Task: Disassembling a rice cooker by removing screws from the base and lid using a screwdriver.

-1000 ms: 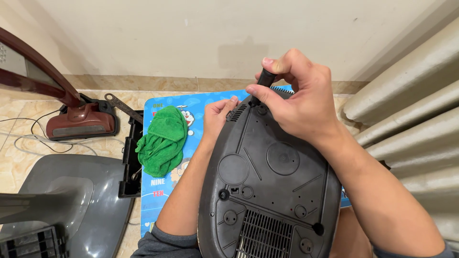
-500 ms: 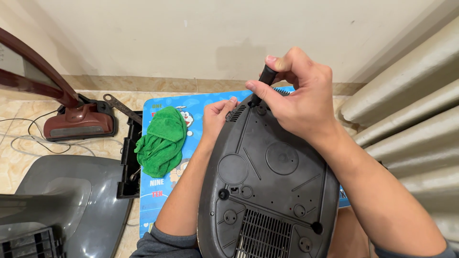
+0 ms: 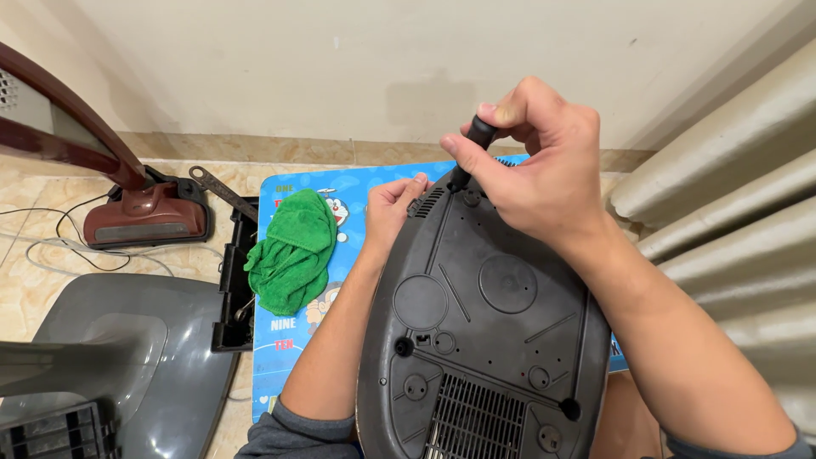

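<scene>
Right hand (image 3: pixel 544 174): fingers pinched round a black screwdriver (image 3: pixel 473 144), tip at the far edge of the grey appliance base (image 3: pixel 484 340).
Left hand (image 3: pixel 393 208): curled on the base's far-left rim, steadying it.
Base: underside up, near centre, over the blue mat (image 3: pixel 289 340).
Tip: I'd keep the driver square and press down.

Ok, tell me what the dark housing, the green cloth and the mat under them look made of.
Housing: likely moulded plastic, matt dark grey, with ribs, round bosses and a vent grille.
Green cloth: soft, fuzzy fabric, probably microfibre; it lies crumpled in folds.
Mat: seems smooth printed foam or plastic sheet, blue with cartoons; uncertain.
</scene>
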